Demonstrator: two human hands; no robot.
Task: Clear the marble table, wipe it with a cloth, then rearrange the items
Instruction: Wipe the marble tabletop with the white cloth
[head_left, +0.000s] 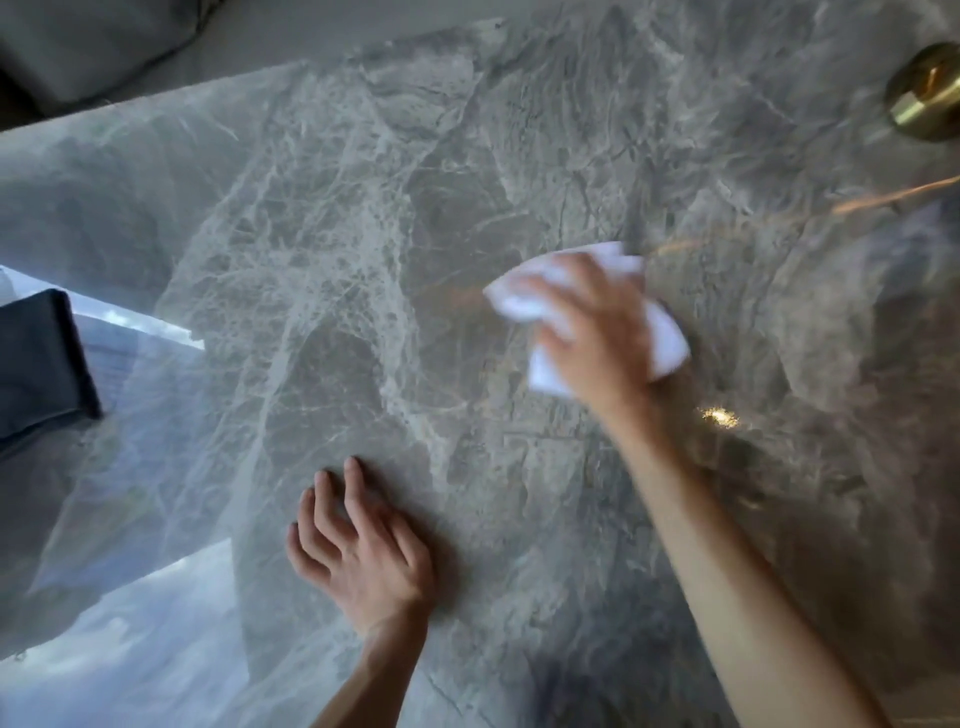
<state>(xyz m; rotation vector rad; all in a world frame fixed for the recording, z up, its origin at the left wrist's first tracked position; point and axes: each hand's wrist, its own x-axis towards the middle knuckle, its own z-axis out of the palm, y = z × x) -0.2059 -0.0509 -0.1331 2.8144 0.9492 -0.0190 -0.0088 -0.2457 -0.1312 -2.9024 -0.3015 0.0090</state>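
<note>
Two bare hands on grey white-veined marble table (363, 234), right hand (597, 338) — blurred — fingers curled over crumpled white cloth (667, 332) at centre-right, left hand (363, 551) flat, fingers spread, empty.

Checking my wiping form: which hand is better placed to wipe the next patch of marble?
Right. The right hand already presses the white cloth on the marble table; the left hand lies flat and empty.

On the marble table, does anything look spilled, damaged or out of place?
Nothing stands out. The right hand presses a white cloth on the marble table; the left hand rests flat. No spill or crack shows.
</note>
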